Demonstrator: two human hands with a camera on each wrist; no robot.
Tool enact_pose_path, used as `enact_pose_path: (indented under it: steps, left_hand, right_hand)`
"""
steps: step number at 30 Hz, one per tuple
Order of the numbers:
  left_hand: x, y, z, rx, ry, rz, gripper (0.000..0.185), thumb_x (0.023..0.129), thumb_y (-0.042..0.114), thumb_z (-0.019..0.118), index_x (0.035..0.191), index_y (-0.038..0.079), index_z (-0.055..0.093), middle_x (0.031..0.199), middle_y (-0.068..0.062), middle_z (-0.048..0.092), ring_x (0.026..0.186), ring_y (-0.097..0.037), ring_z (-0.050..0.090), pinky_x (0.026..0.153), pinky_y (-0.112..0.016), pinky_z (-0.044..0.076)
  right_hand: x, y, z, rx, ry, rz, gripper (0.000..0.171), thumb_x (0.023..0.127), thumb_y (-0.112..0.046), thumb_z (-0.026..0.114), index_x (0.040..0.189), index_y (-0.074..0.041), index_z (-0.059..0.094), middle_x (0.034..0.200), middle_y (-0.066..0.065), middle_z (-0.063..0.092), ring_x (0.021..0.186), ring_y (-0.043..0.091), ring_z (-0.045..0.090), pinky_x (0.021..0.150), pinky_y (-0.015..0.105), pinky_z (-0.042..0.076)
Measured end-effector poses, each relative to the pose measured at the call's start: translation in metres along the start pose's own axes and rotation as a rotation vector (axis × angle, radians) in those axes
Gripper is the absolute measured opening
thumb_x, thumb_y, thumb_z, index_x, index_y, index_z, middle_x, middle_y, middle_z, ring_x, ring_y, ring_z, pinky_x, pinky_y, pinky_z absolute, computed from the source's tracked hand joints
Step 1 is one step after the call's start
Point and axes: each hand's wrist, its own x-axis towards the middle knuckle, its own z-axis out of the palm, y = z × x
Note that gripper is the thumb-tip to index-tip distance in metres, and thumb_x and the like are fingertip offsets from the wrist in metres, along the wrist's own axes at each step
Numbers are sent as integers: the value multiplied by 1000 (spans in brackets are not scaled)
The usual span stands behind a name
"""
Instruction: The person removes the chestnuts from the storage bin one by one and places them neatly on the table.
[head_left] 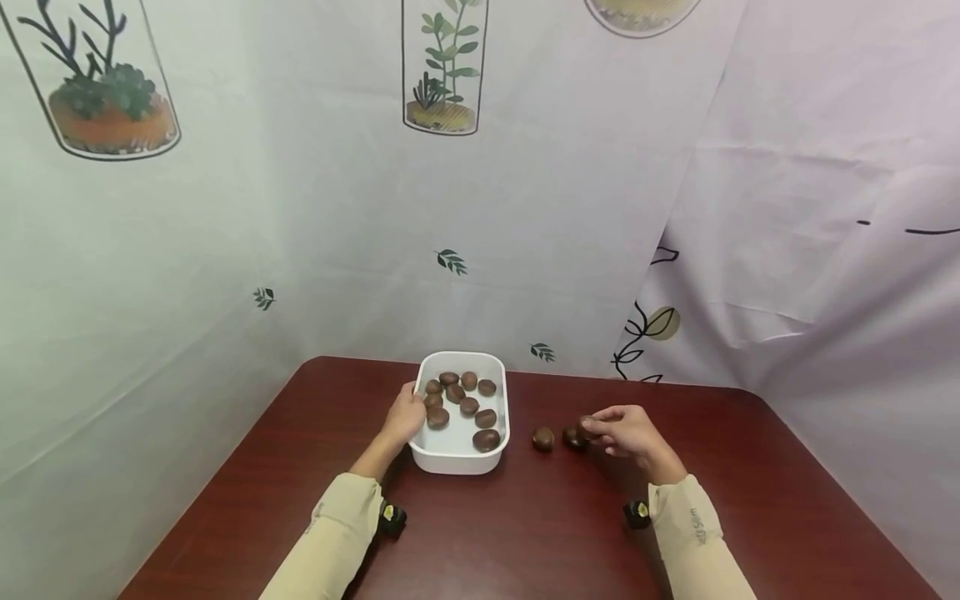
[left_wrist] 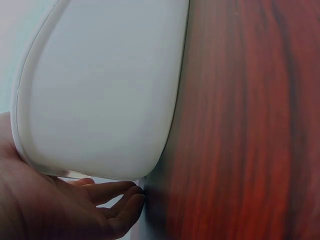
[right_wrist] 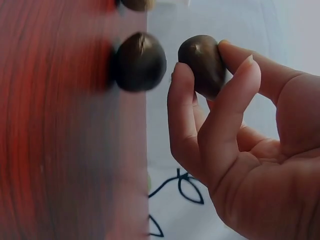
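Note:
A white rectangular tub stands on the table with several brown chestnuts inside. My left hand grips its left rim, thumb over the edge; in the left wrist view the fingers curl below the tub's side wall. To the right of the tub, my right hand pinches a chestnut between thumb and fingertips, held up off the table. Two more chestnuts lie on the tabletop, one nearer the tub and another just beside the held one.
The dark red wooden table has rounded far corners. Behind it and at both sides hangs a pale cloth printed with plants. A small black device sits at the left wrist, another at the right.

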Motion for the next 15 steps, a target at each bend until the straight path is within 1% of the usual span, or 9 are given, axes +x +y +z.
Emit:
enact_pose_path:
  steps: [3,7,15]
  left_hand:
    - [1,0,0,-1,0,-4,46,104,12,30,146,-5,35,145,-29,44,133,-44,41,110,-56,33]
    - [2,-1,1,-1,2,-3,46,104,12,30,146,-5,36,145,-30,44,133,-44,42,110,-55,33]
    - [2,-2,1,2,2,-8,46,104,13,30,146,-4,35,146,-29,43,133,-43,42,110,-55,33]
  right_hand:
    - [0,3,-8,7,-2,6,36,86,-17,78,110,7,65,82,5,72,69,14,67,56,26,53]
    - [0,6,-15,9,-9,18,35,88,-13,76,110,10,63,83,8,73,69,14,68,57,26,54]
    - [0,14,-19,23,-29,53,27,90,-4,70,109,12,60,85,10,68,69,16,68,59,27,57]
